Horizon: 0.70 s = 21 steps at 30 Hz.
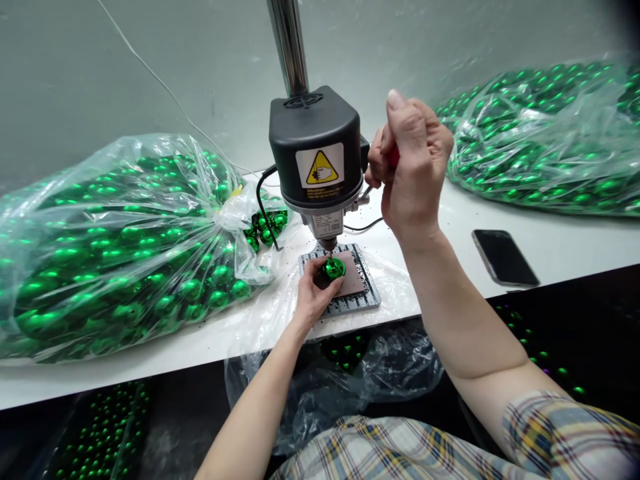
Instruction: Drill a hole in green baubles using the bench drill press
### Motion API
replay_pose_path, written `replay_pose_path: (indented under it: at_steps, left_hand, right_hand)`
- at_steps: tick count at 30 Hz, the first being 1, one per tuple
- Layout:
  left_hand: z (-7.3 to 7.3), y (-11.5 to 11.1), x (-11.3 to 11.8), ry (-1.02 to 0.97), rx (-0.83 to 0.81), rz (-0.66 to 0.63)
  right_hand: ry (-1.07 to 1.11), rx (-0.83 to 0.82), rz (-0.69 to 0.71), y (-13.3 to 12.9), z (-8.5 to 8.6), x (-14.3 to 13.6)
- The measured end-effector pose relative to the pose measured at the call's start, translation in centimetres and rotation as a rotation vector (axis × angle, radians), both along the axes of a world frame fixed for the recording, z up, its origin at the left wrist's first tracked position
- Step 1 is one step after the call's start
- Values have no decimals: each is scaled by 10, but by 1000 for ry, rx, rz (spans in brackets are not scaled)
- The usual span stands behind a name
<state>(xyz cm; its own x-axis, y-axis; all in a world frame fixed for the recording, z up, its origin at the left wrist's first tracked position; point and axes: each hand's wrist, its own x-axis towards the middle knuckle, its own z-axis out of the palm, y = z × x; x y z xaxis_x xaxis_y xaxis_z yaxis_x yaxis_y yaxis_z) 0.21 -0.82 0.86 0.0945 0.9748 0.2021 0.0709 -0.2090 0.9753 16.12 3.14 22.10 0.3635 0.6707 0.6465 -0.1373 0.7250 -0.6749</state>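
Note:
A black-topped drill press (315, 140) stands in the middle of the white table, its chuck (328, 244) pointing down. Directly under the chuck, my left hand (316, 288) grips a shiny green ball (334, 268) between thumb and fingers. The ball is on a flat pinkish-brown pad (354, 275) that covers part of the slotted grey base (370, 297). Whether the bit touches the ball I cannot tell. Raised at the right of the press, my right hand (415, 157) is closed around the red knob (393, 157) of the feed lever, which is mostly hidden by the fingers.
A big clear bag of green balls (115, 260) fills the table's left, with loose balls (270, 227) by its mouth. Another bag (545, 147) lies at the back right. A phone (505, 257) rests near the front edge. Clear plastic (350, 380) hangs below the table.

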Motion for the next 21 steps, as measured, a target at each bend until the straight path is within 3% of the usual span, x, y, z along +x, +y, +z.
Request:
replay_pose_path:
  at_steps: [9,13,21]
  left_hand:
    - [-4,1,3,-63,0,22]
    - [-3,1,3,-64,-4,20]
    - [-5,2,2,-44,15,8]
  right_hand:
    - [31,21,-31,-8,-2,-3]
    - [122,162,-11,-20,-19,-5]
    - [75,249,-25,-35,-51,-3]
